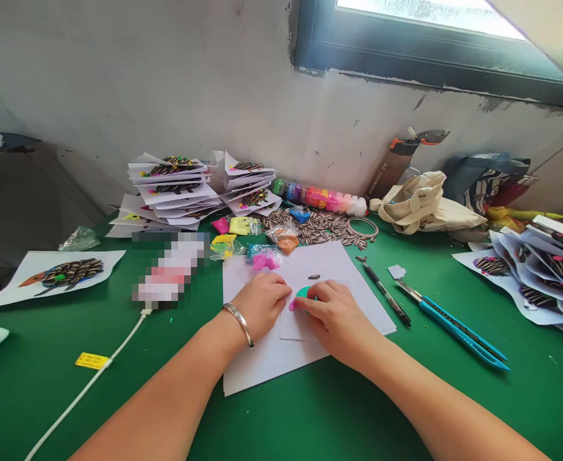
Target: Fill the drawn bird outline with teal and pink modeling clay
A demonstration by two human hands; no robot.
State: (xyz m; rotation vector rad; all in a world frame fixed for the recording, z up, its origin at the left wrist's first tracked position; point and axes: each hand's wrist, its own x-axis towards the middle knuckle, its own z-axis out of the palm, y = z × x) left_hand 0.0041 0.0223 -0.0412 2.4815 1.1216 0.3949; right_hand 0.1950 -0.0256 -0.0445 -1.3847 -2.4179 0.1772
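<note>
A small white card [296, 330] lies on a stack of larger white paper [247, 368]. On the card is a flat patch of teal modelling clay [303, 292], with a bit of pink modelling clay [292, 306] at its left edge. My right hand [337, 320] has its fingers drawn together over the teal patch, fingertips on the pink bit. My left hand [261, 307], a silver bangle at its wrist, rests by the card's upper left with fingers curled together; anything inside them is hidden. One sunflower seed [314, 277] lies just above the right hand.
Opened bags of coloured clay, including a pink lump [266, 259], sit behind the paper near a pile of sunflower seeds [319, 225]. A pen [385, 291] and blue utility knife [454, 326] lie right. Seed pictures [175, 198] are stacked behind. A white cable [89, 378] crosses left.
</note>
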